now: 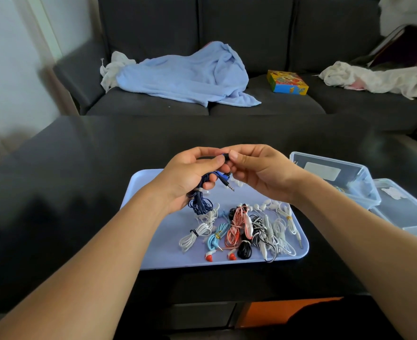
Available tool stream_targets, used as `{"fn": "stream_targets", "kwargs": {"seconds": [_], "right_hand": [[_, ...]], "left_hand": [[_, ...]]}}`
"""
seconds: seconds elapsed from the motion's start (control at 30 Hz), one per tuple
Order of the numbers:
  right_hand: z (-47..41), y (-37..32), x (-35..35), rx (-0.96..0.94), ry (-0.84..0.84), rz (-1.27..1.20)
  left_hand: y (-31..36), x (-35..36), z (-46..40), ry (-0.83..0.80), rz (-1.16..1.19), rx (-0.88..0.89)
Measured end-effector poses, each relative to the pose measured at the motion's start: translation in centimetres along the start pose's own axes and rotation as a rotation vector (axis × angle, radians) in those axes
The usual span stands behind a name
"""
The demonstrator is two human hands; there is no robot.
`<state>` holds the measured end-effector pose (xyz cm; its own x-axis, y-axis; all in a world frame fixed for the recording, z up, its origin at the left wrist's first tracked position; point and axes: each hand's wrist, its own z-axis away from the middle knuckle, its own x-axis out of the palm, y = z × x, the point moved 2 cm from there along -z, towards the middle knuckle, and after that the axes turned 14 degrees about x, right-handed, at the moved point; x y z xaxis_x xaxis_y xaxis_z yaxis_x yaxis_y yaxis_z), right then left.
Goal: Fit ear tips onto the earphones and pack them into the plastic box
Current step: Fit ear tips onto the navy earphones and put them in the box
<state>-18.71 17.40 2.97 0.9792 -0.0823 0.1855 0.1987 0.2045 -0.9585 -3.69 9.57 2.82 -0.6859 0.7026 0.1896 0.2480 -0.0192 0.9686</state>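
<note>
My left hand (190, 175) grips a coiled dark blue earphone (200, 204) above the pale blue tray (153, 241); its cable bundle hangs below my palm and its jack plug (229, 187) sticks out to the right. Thumb and forefinger of that hand pinch one earbud. My right hand (259, 173) pinches a small dark ear tip (226, 157) against that earbud. Several bundled earphones (241, 231), white, light blue, pink and black, lie on the tray's near half. The clear plastic box (335, 177) stands to the right of the tray.
A clear lid (408, 212) lies right of the box on the black table (67, 168). Small white ear tips (264, 206) are scattered on the tray. Behind the table a dark sofa holds a blue towel (185, 74), a colourful carton (287, 82) and white cloths.
</note>
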Motion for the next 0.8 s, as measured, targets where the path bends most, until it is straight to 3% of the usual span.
{"fn": "stream_targets", "kwargs": {"seconds": [0.43, 0.47, 0.53, 0.6, 0.63, 0.7, 0.8], "right_hand": [[-0.8, 0.2, 0.0, -0.026, 0.010, -0.105], [-1.0, 0.2, -0.7, -0.020, 0.066, -0.094], [-1.6, 0.7, -3.0, -0.010, 0.360, 0.038], [-2.1, 1.6, -5.7, 0.023, 0.740, 0.342], [-2.4, 2.2, -6.5, 0.043, 0.847, 0.499], [-3.6, 3.1, -6.8, 0.052, 0.888, 0.710], [-5.7, 3.6, -5.9, 0.026, 0.863, 0.827]], "left_hand": [[-0.1, -0.6, -0.2, -0.012, 0.009, -0.004], [-0.2, -0.8, -0.4, 0.002, -0.007, -0.010], [-0.6, -1.5, -0.7, 0.095, -0.027, -0.042], [-1.2, -2.5, -1.0, 0.230, 0.009, -0.117], [-1.6, -3.0, -1.1, 0.285, 0.052, -0.166], [-2.2, -3.6, -1.2, 0.350, 0.160, -0.268], [-2.7, -4.0, -1.3, 0.406, 0.267, -0.371]]}}
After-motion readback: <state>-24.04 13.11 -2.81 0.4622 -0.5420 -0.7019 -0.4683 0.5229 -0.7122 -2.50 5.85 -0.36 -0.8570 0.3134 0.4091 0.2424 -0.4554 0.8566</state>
